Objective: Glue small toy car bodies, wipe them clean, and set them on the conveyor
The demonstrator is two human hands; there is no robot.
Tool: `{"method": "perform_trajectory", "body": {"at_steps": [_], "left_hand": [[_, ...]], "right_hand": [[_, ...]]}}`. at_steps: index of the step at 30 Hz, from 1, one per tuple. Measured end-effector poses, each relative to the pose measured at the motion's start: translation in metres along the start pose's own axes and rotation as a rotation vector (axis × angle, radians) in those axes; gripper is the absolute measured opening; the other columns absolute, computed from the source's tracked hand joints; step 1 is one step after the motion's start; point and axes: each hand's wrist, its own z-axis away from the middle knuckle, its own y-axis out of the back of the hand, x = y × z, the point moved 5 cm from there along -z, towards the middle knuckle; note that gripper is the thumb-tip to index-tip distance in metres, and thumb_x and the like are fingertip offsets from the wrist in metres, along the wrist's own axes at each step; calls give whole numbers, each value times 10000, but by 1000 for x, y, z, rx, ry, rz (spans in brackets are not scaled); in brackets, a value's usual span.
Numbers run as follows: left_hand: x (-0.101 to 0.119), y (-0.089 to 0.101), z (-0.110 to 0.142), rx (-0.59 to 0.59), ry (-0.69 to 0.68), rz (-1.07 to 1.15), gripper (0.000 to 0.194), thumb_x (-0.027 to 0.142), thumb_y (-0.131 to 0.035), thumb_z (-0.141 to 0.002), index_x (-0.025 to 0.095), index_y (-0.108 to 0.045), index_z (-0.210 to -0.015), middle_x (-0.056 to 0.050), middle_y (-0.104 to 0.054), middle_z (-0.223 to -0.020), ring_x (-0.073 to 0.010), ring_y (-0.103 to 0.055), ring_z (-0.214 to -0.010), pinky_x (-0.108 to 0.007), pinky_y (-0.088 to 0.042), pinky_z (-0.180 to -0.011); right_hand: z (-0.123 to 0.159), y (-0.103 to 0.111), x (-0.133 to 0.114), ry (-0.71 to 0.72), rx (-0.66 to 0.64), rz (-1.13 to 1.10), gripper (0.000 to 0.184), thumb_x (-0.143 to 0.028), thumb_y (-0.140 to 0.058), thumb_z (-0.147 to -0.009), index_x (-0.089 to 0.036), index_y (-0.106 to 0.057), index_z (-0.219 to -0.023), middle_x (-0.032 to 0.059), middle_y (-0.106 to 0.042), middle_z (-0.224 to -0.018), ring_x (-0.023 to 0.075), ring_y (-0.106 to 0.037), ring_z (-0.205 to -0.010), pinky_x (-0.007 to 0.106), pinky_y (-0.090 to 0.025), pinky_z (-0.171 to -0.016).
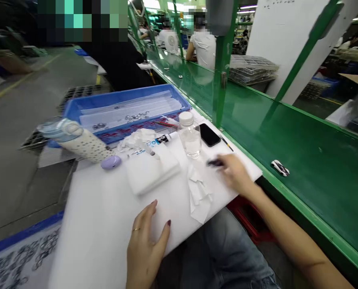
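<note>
My left hand (pixel 145 241) hovers over the near part of the white-covered table (pixel 94 224), thumb and fingers apart, holding nothing. My right hand (pixel 234 170) is closed on a small dark object (pixel 215 162), too blurred by motion to identify. Beneath and to the left of that hand lies a crumpled white tissue (pixel 199 194). A clear bottle with a white cap (pixel 191 138) stands just beyond, half full of clear liquid. Between my hands and the bins is a white foam block (pixel 151 168), with a small clear tube-like item (pixel 150 150) lying on it.
A black phone (pixel 209 134) and a thin brush (pixel 226 142) lie near the right edge. To the left are a dotted tumbler (pixel 82 140), a purple case (pixel 110 162) and a blue bin (pixel 125 94) with small rings. A toy car (pixel 280 167) sits on the green conveyor (pixel 311 160).
</note>
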Motion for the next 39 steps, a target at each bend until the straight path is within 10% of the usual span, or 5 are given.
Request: {"method": "perform_trajectory", "body": {"at_steps": [5, 11, 16, 26, 39], "left_hand": [[0, -2, 26, 91, -73, 15, 556, 262, -492, -916, 216, -395, -1462, -123, -519, -1438, -287, -526, -1306, -495, -494, -1057], [11, -13, 39, 62, -10, 95, 607, 114, -577, -823, 258, -503, -1407, -103, -566, -1385, -252, -599, -1218, -418, -532, -1022], [17, -3, 2, -134, 35, 91, 645, 186, -807, -658, 232, -635, -1278, -117, -571, -1391, -323, -532, -1275, -513, -470, -1078], [29, -4, -4, 83, 51, 174, 452, 205, -818, -551, 229, -747, -997, -51, -752, -1067, -295, -648, -981, -499, -505, -893], [29, -1, -9, 93, 168, 181, 266, 186, -763, -634, 244, -743, -893, 2, -768, -1007, -242, -649, -952, -427, -461, -864]], "right_hand": [[-13, -95, -130, 598, -590, -398, 352, -61, -494, -867, -198, -609, -1170, 70, -696, -1094, 184, -619, -1040, 329, -486, -892], [-86, -120, -78, -159, -193, -511, 212, -330, -573, -858, -189, -572, -1016, 101, -677, -985, 224, -649, -837, 362, -522, -746], [-126, -152, -75, -198, -476, -475, 218, -413, -575, -837, -205, -596, -900, 102, -687, -891, 290, -656, -858, 403, -494, -769], [-78, -120, -100, -247, -463, -1139, 290, -466, -610, -889, -233, -633, -1060, 30, -615, -878, 186, -571, -837, 346, -444, -810], [-49, -83, -145, -546, -458, -1763, 738, -922, -306, -725, -221, -326, -497, -40, -170, -448, 129, -210, -469, 317, -220, -500]]}}
